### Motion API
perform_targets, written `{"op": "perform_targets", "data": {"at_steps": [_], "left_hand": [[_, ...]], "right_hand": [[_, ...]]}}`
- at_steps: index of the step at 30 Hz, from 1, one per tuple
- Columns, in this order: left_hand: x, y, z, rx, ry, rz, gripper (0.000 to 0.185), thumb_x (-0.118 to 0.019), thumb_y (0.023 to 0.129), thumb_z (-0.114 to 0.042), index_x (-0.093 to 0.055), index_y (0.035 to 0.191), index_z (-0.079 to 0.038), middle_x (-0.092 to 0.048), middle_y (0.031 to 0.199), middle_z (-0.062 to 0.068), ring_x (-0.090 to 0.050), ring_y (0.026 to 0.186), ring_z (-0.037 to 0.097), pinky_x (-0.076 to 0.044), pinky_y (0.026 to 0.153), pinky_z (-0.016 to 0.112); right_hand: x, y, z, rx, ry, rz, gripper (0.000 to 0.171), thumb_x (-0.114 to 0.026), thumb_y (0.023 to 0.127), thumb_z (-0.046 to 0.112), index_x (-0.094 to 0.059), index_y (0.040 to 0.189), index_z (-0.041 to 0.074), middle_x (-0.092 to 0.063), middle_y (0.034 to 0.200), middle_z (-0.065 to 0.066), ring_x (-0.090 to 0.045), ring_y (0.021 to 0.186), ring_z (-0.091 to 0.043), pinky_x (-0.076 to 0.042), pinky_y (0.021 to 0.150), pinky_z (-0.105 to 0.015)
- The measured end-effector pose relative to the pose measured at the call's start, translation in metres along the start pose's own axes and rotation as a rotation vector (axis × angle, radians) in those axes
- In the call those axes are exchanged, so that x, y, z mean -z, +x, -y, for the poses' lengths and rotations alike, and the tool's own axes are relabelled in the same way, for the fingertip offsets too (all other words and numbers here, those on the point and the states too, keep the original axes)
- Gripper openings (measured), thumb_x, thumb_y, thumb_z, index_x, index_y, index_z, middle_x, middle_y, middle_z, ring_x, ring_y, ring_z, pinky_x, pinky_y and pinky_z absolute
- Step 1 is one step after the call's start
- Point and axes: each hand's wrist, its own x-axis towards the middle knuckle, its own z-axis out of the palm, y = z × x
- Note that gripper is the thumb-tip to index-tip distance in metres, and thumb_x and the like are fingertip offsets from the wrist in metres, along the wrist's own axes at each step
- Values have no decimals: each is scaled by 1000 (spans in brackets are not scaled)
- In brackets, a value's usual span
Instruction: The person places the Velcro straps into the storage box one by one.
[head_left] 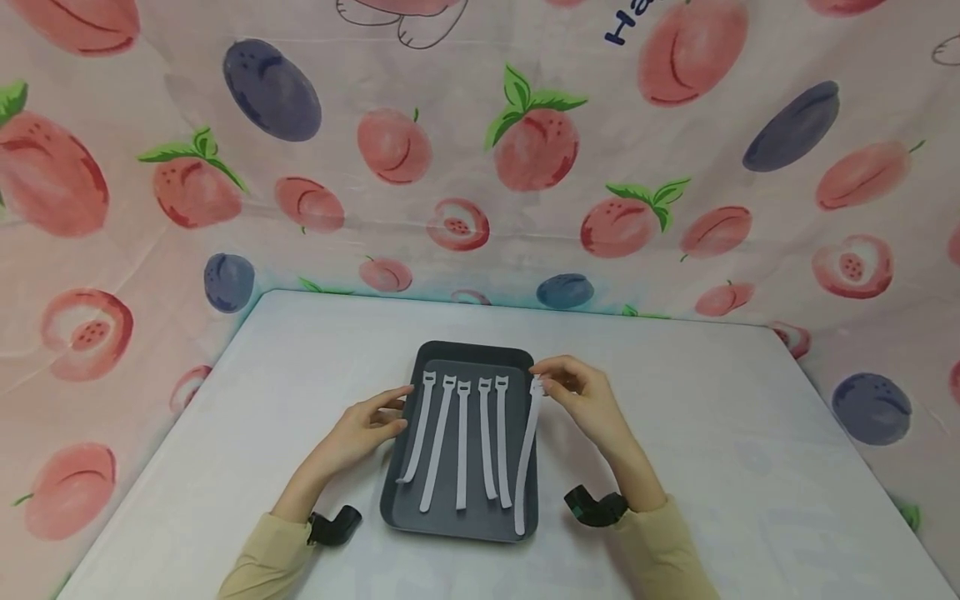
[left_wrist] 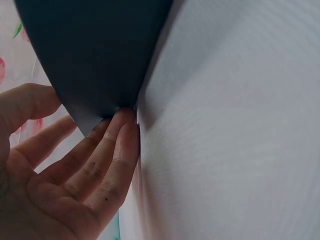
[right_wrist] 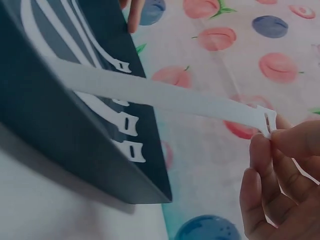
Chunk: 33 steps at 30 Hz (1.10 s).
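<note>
The right hand pinches the slotted head of a white strap between thumb and fingertips. In the right wrist view the head sits clamped at the fingertips, and the strap runs away from the pinch, lifted clear, toward the tray. From the pinch the strap hangs down along the tray's right edge, its tail lying at the near right corner. Just left of the pinch, inside the tray, five more straps lie side by side, heads at the far end and tails toward the person.

Across the tray from the pinch, the left hand has its fingers straight and relaxed, their tips touching the tray's left wall; it holds nothing. The dark tray rests flat on a white table. Both sleeves are pale yellow, and a black wrist mount sits on each forearm. Beyond the table's far edge, well past both hands, hangs a pink cloth printed with peaches and plums.
</note>
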Motion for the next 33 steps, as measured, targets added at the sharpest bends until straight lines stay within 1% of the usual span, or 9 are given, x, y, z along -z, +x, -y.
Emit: {"op": "perform_targets", "data": {"at_steps": [2,5,8,11,14,17,23,27,33], "left_hand": [[1,0,0,-3,6,-5,52,-61,94,-19,-46,144,-17,-55,133,21,-61,116,36,-46,98,53],[1,1,0,-16,12,0,52,-61,94,-20,-45,144,-16,-56,133,21,-60,117,37,-46,98,54],[1,2,0,-23,12,3,52,-60,94,-20,-45,144,-15,-56,133,21,-60,117,37,-46,97,53],[1,2,0,-16,9,0,52,-60,94,-19,-45,144,-15,-55,134,21,-60,118,37,-47,96,54],[1,1,1,-3,3,-9,52,-61,94,-19,-46,144,-17,-55,133,21,-60,117,37,-47,96,54],[1,-1,2,-16,10,-4,52,-60,94,-18,-45,144,-15,-55,133,21,-61,117,37,-47,96,54],[1,-2,3,-19,2,-1,52,-61,94,-19,-45,144,-15,-55,133,22,-60,117,38,-46,96,54],[0,-2,3,-11,0,-5,52,-61,94,-19,-45,144,-17,-55,134,21,-60,118,38,-46,98,54],[0,-1,2,-22,8,-8,52,-60,94,-19,-45,144,-16,-55,134,21,-60,118,38,-46,98,54]], "right_hand": [[-1,1,-2,-15,14,10,18,-59,93,6,-68,109,6,-64,101,-21,-59,82,-10,-49,75,-21],[-2,1,-5,-32,29,11,18,-60,93,5,-68,109,5,-63,99,-22,-59,82,-14,-50,74,-21],[-4,3,-8,-39,30,15,18,-60,93,5,-68,109,3,-63,98,-21,-59,82,-14,-50,74,-21],[-6,7,-11,-49,20,32,18,-60,93,6,-68,109,4,-64,98,-19,-59,83,-13,-51,76,-23],[-9,11,-13,-63,10,57,19,-60,94,9,-68,110,3,-65,99,-18,-60,84,-14,-53,78,-28],[-11,15,-14,-83,2,67,20,-60,94,10,-67,111,2,-66,99,-19,-60,86,-15,-53,80,-30],[-16,24,-21,-133,-30,37,19,-60,93,8,-69,109,3,-67,100,-18,-60,88,-17,-48,78,-26],[-18,30,-27,-157,-71,15,18,-60,92,6,-70,107,5,-68,99,-17,-61,87,-18,-48,77,-27],[-20,36,-33,-158,-130,16,17,-61,91,5,-70,105,5,-69,97,-16,-61,85,-17,-47,74,-27]]}}
